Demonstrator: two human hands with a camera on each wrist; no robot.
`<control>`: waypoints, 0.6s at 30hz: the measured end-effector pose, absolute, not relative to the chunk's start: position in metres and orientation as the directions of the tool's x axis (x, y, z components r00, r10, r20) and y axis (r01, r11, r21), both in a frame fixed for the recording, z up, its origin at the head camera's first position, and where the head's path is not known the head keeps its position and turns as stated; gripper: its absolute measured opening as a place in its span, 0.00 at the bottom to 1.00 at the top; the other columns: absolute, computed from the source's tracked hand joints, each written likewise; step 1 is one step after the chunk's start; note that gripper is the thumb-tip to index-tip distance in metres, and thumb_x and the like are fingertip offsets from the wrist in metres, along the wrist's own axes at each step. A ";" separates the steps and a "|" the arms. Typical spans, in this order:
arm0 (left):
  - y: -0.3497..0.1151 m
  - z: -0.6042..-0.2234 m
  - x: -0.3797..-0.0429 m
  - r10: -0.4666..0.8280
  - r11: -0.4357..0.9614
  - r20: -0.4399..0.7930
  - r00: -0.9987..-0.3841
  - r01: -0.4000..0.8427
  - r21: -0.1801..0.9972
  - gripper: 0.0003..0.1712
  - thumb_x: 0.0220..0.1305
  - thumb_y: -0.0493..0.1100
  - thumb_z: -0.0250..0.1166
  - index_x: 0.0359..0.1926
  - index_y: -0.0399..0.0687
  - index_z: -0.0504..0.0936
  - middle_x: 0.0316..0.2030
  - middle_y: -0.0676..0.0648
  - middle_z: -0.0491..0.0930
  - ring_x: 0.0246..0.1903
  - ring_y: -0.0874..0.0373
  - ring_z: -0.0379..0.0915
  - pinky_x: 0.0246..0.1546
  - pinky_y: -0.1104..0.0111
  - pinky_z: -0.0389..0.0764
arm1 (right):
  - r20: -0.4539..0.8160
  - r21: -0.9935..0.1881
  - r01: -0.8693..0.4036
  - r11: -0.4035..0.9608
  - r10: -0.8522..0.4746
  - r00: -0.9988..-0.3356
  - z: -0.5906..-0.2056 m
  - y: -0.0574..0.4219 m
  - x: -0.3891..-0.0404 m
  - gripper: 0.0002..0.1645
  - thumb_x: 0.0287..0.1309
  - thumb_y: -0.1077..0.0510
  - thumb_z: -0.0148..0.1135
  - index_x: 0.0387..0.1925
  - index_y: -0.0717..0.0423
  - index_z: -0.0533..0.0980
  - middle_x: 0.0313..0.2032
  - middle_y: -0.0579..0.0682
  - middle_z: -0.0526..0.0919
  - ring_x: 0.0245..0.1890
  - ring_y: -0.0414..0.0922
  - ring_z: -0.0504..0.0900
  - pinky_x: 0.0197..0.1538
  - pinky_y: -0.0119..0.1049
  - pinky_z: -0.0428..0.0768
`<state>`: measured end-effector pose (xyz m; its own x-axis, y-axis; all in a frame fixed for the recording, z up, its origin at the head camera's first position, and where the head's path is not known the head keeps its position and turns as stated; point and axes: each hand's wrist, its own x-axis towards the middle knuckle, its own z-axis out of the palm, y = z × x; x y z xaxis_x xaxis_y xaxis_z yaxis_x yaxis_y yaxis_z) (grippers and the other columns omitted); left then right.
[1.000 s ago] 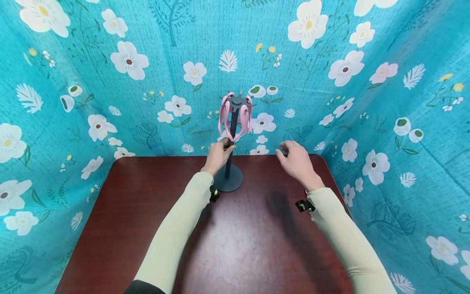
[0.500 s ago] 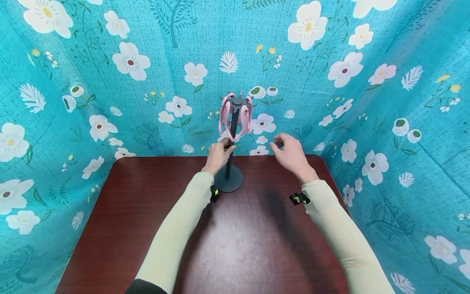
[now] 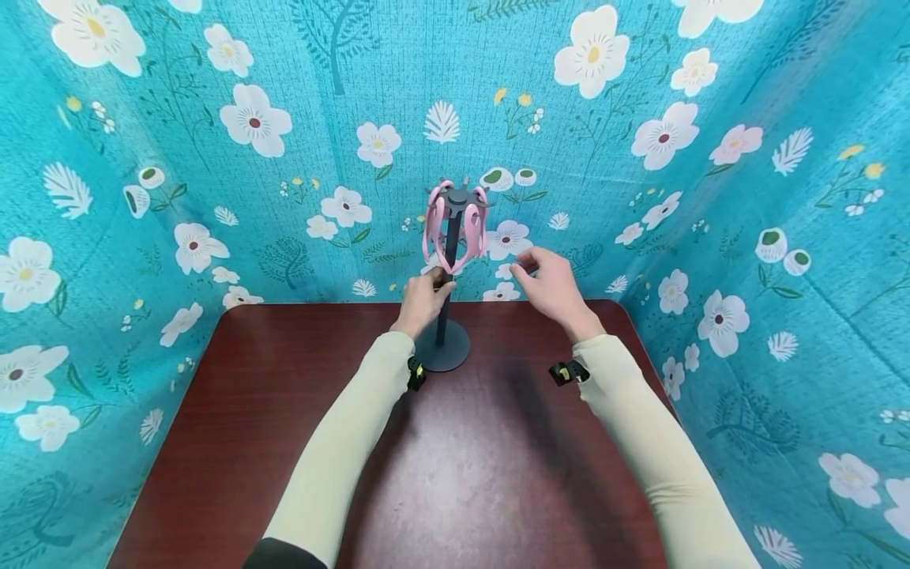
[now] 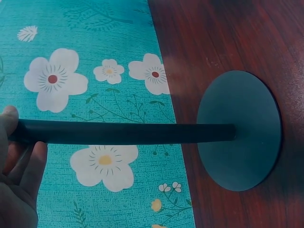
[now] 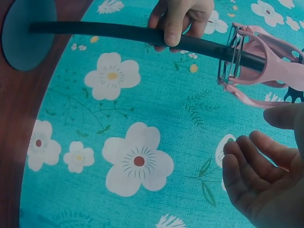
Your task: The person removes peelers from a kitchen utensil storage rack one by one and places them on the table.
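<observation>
A dark stand (image 3: 442, 320) rises from a round base (image 3: 449, 356) at the back of the table, with a hooked head on top. Several pink peelers (image 3: 472, 225) hang from its hooks, metal blades lowest in the right wrist view. My left hand (image 3: 419, 302) grips the pole (image 4: 118, 133) just below them, thumb on one side and fingers on the other. To the right of the peelers, my right hand (image 3: 553, 286) hovers in the air with loosely curved fingers and holds nothing. In its wrist view, the thumb (image 5: 282, 116) lies close to one peeler (image 5: 247, 97); contact cannot be told.
A dark red wooden table (image 3: 284, 379) lies under both arms. Behind it and along both sides hangs a turquoise flowered cloth (image 3: 306, 158), close to the table's back edge. Each wrist wears a small black camera band (image 3: 569, 372).
My right hand has moved left and slightly up, closer to the hanging peelers. My left hand stays on the pole, and the stand has not visibly moved.
</observation>
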<state>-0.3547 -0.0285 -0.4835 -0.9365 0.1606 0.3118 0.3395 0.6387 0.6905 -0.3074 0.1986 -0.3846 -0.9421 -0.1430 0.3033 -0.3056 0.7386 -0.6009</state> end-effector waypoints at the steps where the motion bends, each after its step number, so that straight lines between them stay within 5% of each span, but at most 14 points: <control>1: -0.029 -0.483 -0.354 0.161 0.637 0.310 -0.937 0.339 0.693 0.08 0.67 0.49 0.60 0.38 0.51 0.76 0.31 0.50 0.78 0.32 0.56 0.76 0.32 0.63 0.75 | 0.307 -0.605 -0.310 0.734 -0.144 -0.941 -0.384 0.197 -0.308 0.14 0.64 0.52 0.58 0.44 0.57 0.77 0.40 0.52 0.80 0.39 0.48 0.77 0.42 0.46 0.76; 18: -0.032 -0.481 -0.356 0.207 0.588 0.230 -0.951 0.309 0.748 0.08 0.69 0.49 0.58 0.40 0.51 0.75 0.35 0.50 0.78 0.42 0.54 0.78 0.39 0.61 0.77 | 0.457 -0.629 -0.443 0.638 -0.158 -0.875 -0.359 0.158 -0.313 0.19 0.64 0.53 0.58 0.52 0.58 0.76 0.42 0.52 0.81 0.43 0.45 0.79 0.46 0.41 0.78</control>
